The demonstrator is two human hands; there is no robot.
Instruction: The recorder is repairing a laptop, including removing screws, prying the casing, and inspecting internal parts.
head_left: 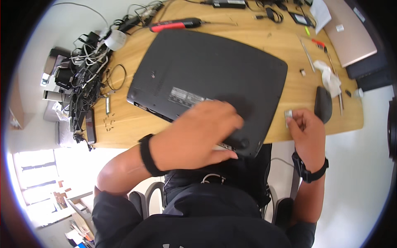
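A dark grey laptop (211, 62) lies underside up on the wooden desk, slightly turned. My left hand (197, 134) rests over its near part, thumb spread from the curled fingers and reaching to the front edge; what lies under the palm is hidden. My right hand (305, 132), beside the laptop's right edge, pinches a small silvery rectangular piece (288, 115) at the desk's near edge. A dark oblong mouse or case (324, 103) lies just right of that hand. Small screws (108, 124) and a narrow green circuit stick (107, 105) sit left of the laptop.
Tangled cables and adapters (84, 70) crowd the desk's (273, 41) left side. A red-black tool (175, 25) lies behind the laptop. At right are a pinkish closed laptop (347, 41), white tissue (328, 76) and slim tools (308, 53). A chair armrest (285, 206) is at lower right.
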